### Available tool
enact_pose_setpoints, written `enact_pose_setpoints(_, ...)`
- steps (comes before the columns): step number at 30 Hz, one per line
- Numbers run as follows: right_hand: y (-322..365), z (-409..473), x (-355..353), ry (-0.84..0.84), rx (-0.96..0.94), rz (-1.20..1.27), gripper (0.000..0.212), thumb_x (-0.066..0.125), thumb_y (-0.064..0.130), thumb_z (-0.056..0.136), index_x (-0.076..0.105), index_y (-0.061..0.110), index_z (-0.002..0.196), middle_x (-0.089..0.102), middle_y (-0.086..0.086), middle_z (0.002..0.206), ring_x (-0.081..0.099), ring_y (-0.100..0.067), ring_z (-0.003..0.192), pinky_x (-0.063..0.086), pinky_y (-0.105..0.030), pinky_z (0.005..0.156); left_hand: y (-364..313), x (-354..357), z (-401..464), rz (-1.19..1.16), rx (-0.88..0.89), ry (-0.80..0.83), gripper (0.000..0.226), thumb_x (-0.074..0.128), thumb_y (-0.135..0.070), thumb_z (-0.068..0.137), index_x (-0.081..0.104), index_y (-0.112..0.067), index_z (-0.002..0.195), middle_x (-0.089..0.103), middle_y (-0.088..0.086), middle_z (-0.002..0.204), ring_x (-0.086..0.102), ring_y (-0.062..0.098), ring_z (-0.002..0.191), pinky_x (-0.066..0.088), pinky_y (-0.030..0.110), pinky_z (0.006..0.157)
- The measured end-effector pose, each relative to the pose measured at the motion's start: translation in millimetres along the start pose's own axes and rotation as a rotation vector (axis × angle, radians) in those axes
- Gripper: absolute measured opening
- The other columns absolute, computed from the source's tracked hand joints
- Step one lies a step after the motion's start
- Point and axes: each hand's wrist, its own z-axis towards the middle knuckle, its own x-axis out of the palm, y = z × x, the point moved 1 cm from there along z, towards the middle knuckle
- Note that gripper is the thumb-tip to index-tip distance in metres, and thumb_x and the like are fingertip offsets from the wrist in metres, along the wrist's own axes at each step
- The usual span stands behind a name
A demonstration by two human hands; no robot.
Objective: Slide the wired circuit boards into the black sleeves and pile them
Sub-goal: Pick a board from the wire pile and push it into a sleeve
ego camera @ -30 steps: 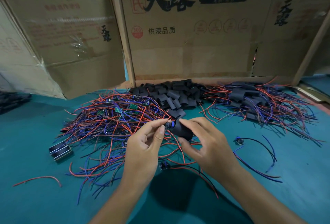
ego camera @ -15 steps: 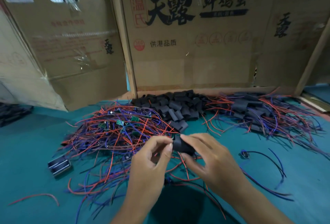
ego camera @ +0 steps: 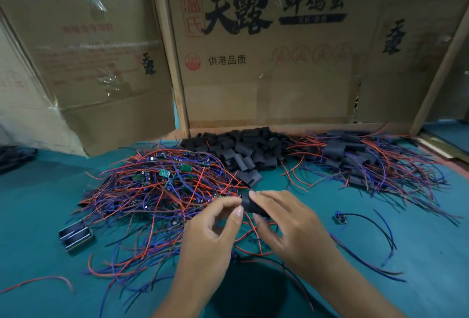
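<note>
The right hand [ego camera: 291,226] pinches a black sleeve [ego camera: 252,206] above the tabletop [ego camera: 38,216] while the left hand [ego camera: 215,226] pinches at its mouth — mid-insertion, I'd judge — next, push fully, then pile it.

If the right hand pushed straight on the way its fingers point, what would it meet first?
Probably the left hand: the right hand points left and slightly away, holding the black sleeve, whose open end nearly touches the left fingertips.
</note>
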Motion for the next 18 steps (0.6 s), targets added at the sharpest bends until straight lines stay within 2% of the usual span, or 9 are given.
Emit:
enact_pose_setpoints(6,-1.6,-0.9,4.1,0.002,0.005,-0.032,0.036,0.054,0.025,0.094,0.065,0.006,0.123,0.066,-0.001,0.110,0.062,-0.020,0.099,0.049,-0.027,0.084,2.0,3.1,1.5,-0.036,-0.061,0.039,0.027,0.065,-0.007,0.092,0.073,-0.031,0.100,0.075,-0.015,0.100,0.070,0.004,0.098,0.054,0.029,0.087)
enact_pose_setpoints(11,-2.3,-0.1,2.6,0.010,0.008,-0.047,0.037,0.052,0.025,0.094,0.066,0.005,0.122,0.067,-0.002,0.108,0.063,-0.021,0.095,0.047,-0.026,0.081,-0.6,5.9,-1.2,-0.130,-0.129,0.125,0.032,0.061,0.000,0.093,0.070,-0.026,0.109,0.074,-0.014,0.107,0.067,0.002,0.104,0.053,0.018,0.084)
enact_pose_setpoints(15,-4.5,0.8,2.4,0.005,0.011,-0.072,0.038,0.050,0.026,0.095,0.066,0.005,0.122,0.068,-0.003,0.106,0.064,-0.022,0.092,0.048,-0.027,0.079,-0.5,10.0,-1.7,-0.283,-0.274,0.145,0.032,0.058,0.001,0.095,0.068,-0.020,0.117,0.074,-0.002,0.110,0.069,0.010,0.104,0.059,0.031,0.081)
enact_pose_setpoints(18,-4.9,0.1,3.1,0.012,0.010,-0.065,0.038,0.050,0.026,0.095,0.066,0.006,0.123,0.068,-0.003,0.108,0.065,-0.022,0.094,0.048,-0.028,0.080,0.7,13.7,-3.3,-0.352,-0.320,0.137,0.035,0.056,0.004,0.095,0.069,-0.021,0.116,0.074,-0.002,0.111,0.068,0.009,0.105,0.058,0.034,0.084)
